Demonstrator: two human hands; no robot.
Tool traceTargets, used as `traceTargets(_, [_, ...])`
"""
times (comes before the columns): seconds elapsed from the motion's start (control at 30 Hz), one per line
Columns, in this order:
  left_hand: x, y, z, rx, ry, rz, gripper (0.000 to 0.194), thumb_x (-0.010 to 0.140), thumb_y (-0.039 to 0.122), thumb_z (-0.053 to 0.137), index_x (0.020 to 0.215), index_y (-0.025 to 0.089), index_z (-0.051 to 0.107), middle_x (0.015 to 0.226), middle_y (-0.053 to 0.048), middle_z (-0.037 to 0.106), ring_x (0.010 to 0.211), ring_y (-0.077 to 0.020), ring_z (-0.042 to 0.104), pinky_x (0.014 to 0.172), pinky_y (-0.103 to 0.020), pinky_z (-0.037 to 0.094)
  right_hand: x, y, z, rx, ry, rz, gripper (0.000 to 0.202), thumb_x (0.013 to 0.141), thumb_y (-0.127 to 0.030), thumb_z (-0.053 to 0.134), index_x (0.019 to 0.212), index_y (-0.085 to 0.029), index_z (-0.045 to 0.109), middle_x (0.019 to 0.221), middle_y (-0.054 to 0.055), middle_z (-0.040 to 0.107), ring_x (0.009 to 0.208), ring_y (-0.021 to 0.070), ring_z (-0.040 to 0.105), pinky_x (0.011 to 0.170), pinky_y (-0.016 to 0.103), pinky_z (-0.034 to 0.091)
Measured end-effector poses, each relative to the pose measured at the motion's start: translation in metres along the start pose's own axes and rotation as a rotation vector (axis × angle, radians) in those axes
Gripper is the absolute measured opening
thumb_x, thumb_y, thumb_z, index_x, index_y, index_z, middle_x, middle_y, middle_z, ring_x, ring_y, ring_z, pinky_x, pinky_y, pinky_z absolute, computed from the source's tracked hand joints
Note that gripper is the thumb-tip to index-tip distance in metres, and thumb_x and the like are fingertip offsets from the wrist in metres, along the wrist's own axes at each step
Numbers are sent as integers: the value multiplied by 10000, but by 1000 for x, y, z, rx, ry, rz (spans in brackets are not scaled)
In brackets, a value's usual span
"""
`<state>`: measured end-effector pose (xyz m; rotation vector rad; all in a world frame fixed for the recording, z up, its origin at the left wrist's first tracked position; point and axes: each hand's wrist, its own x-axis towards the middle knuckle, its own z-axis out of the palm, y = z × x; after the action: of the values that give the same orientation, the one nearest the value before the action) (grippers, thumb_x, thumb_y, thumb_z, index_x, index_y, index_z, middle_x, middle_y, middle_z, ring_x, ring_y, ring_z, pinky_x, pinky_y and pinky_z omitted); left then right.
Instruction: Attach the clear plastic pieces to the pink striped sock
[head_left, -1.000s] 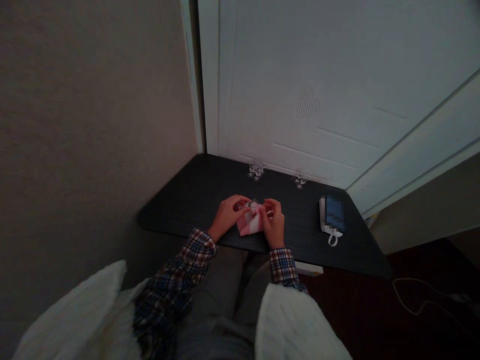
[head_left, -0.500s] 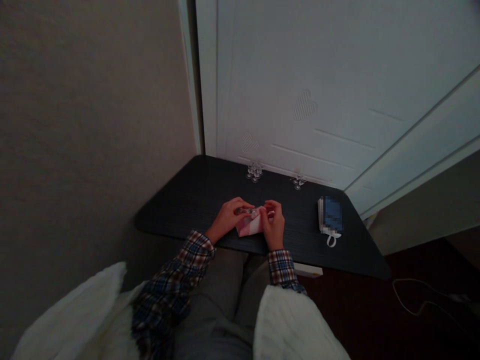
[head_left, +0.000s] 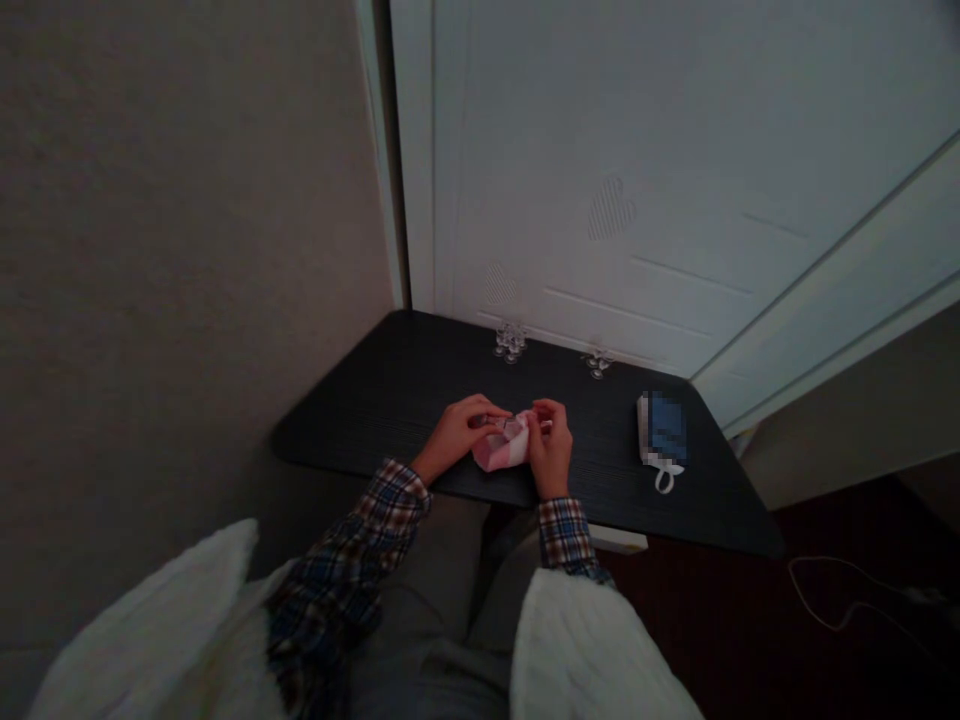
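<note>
A small pink-and-white pouch (head_left: 511, 452) sits between my hands near the table's front edge, its mouth spread upward. My right hand (head_left: 551, 446) pinches the pouch's right rim with closed fingers. At the left side of the mouth, the thumb and fingers of my left hand (head_left: 459, 430) close on a small clear, shiny piece (head_left: 508, 424), which is partly covered by the fingers. How deep this piece lies in the pouch I cannot tell. Farther back stand two clusters of small clear round-ended pieces, a larger cluster (head_left: 511, 342) and a smaller cluster (head_left: 598, 363).
The dark table (head_left: 390, 380) has rounded corners and stands against a white panel (head_left: 540, 150) with heart patterns. At the right lies a blue-and-white packet (head_left: 664, 430) with a white loop, its face blurred. A pale cable (head_left: 814, 610) runs over the dark floor.
The pouch's mouth has been spread wider, and the clear piece sits lower at the mouth. My right hand has shifted very slightly right; my left hand stays nearly in place.
</note>
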<state>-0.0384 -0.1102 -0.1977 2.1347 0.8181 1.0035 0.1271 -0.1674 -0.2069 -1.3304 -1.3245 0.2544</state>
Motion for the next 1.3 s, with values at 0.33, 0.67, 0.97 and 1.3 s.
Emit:
traceTargets(0.33, [0,-5,0,-125,28,-7,226,876,296,574,1030,134,611,1049,-71,628,946,-199,610,811,-404,517,0,1,0,11,-28,3,264,917,-328,526,1105,-147,565,1007,52,622,848,163,622,751,358,527])
traceTargets(0.67, [1,-4,-1,-131,84,-114,259,882,308,565,1072,135,597,1043,-71,637,927,-197,622,814,-411,518,-2,-4,3,32,-161,-32,282,913,-324,536,1136,-150,551,994,49,626,817,154,626,721,341,535])
traceTargets(0.97, [0,-10,2,-69,72,-177,260,881,324,565,1055,135,602,994,-61,640,866,-180,624,767,-381,527,-2,-4,1,13,-115,-39,290,912,-330,535,1139,-149,545,976,44,623,792,149,621,709,336,532])
traceTargets(1.3, [0,-11,5,-166,2,-131,272,888,311,556,1092,134,588,1053,-75,638,930,-198,627,818,-414,522,-1,-3,2,1,-87,-51,290,914,-332,533,1137,-148,546,965,42,624,774,143,621,694,326,533])
